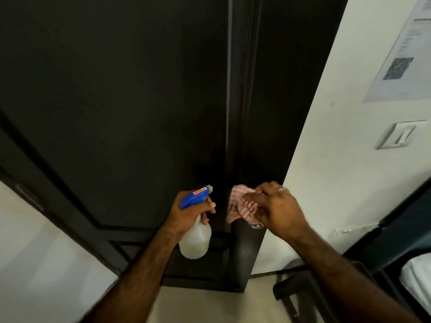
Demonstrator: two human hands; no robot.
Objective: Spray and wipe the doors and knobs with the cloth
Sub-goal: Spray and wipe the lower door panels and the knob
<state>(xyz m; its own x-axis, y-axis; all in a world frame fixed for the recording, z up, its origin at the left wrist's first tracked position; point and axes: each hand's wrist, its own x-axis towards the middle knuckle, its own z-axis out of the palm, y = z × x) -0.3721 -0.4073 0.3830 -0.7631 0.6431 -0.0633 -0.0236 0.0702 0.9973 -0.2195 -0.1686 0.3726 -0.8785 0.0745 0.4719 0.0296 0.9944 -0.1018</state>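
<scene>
A dark brown door (121, 94) fills the middle of the view, with its frame (268, 113) to the right. My left hand (189, 215) grips a white spray bottle (196, 241) with a blue trigger head, nozzle pointing at the door. My right hand (277, 208) holds a pink-and-white checked cloth (240, 205) against the door's right edge. A small shiny part, perhaps the knob (257, 226), peeks out under that hand; the rest of it is hidden.
A white wall (345, 159) runs along the right with a light switch (396, 135) and a printed notice (403, 57). A dark chair (300, 287) stands on the floor at lower right. Another white wall (35, 264) lies at lower left.
</scene>
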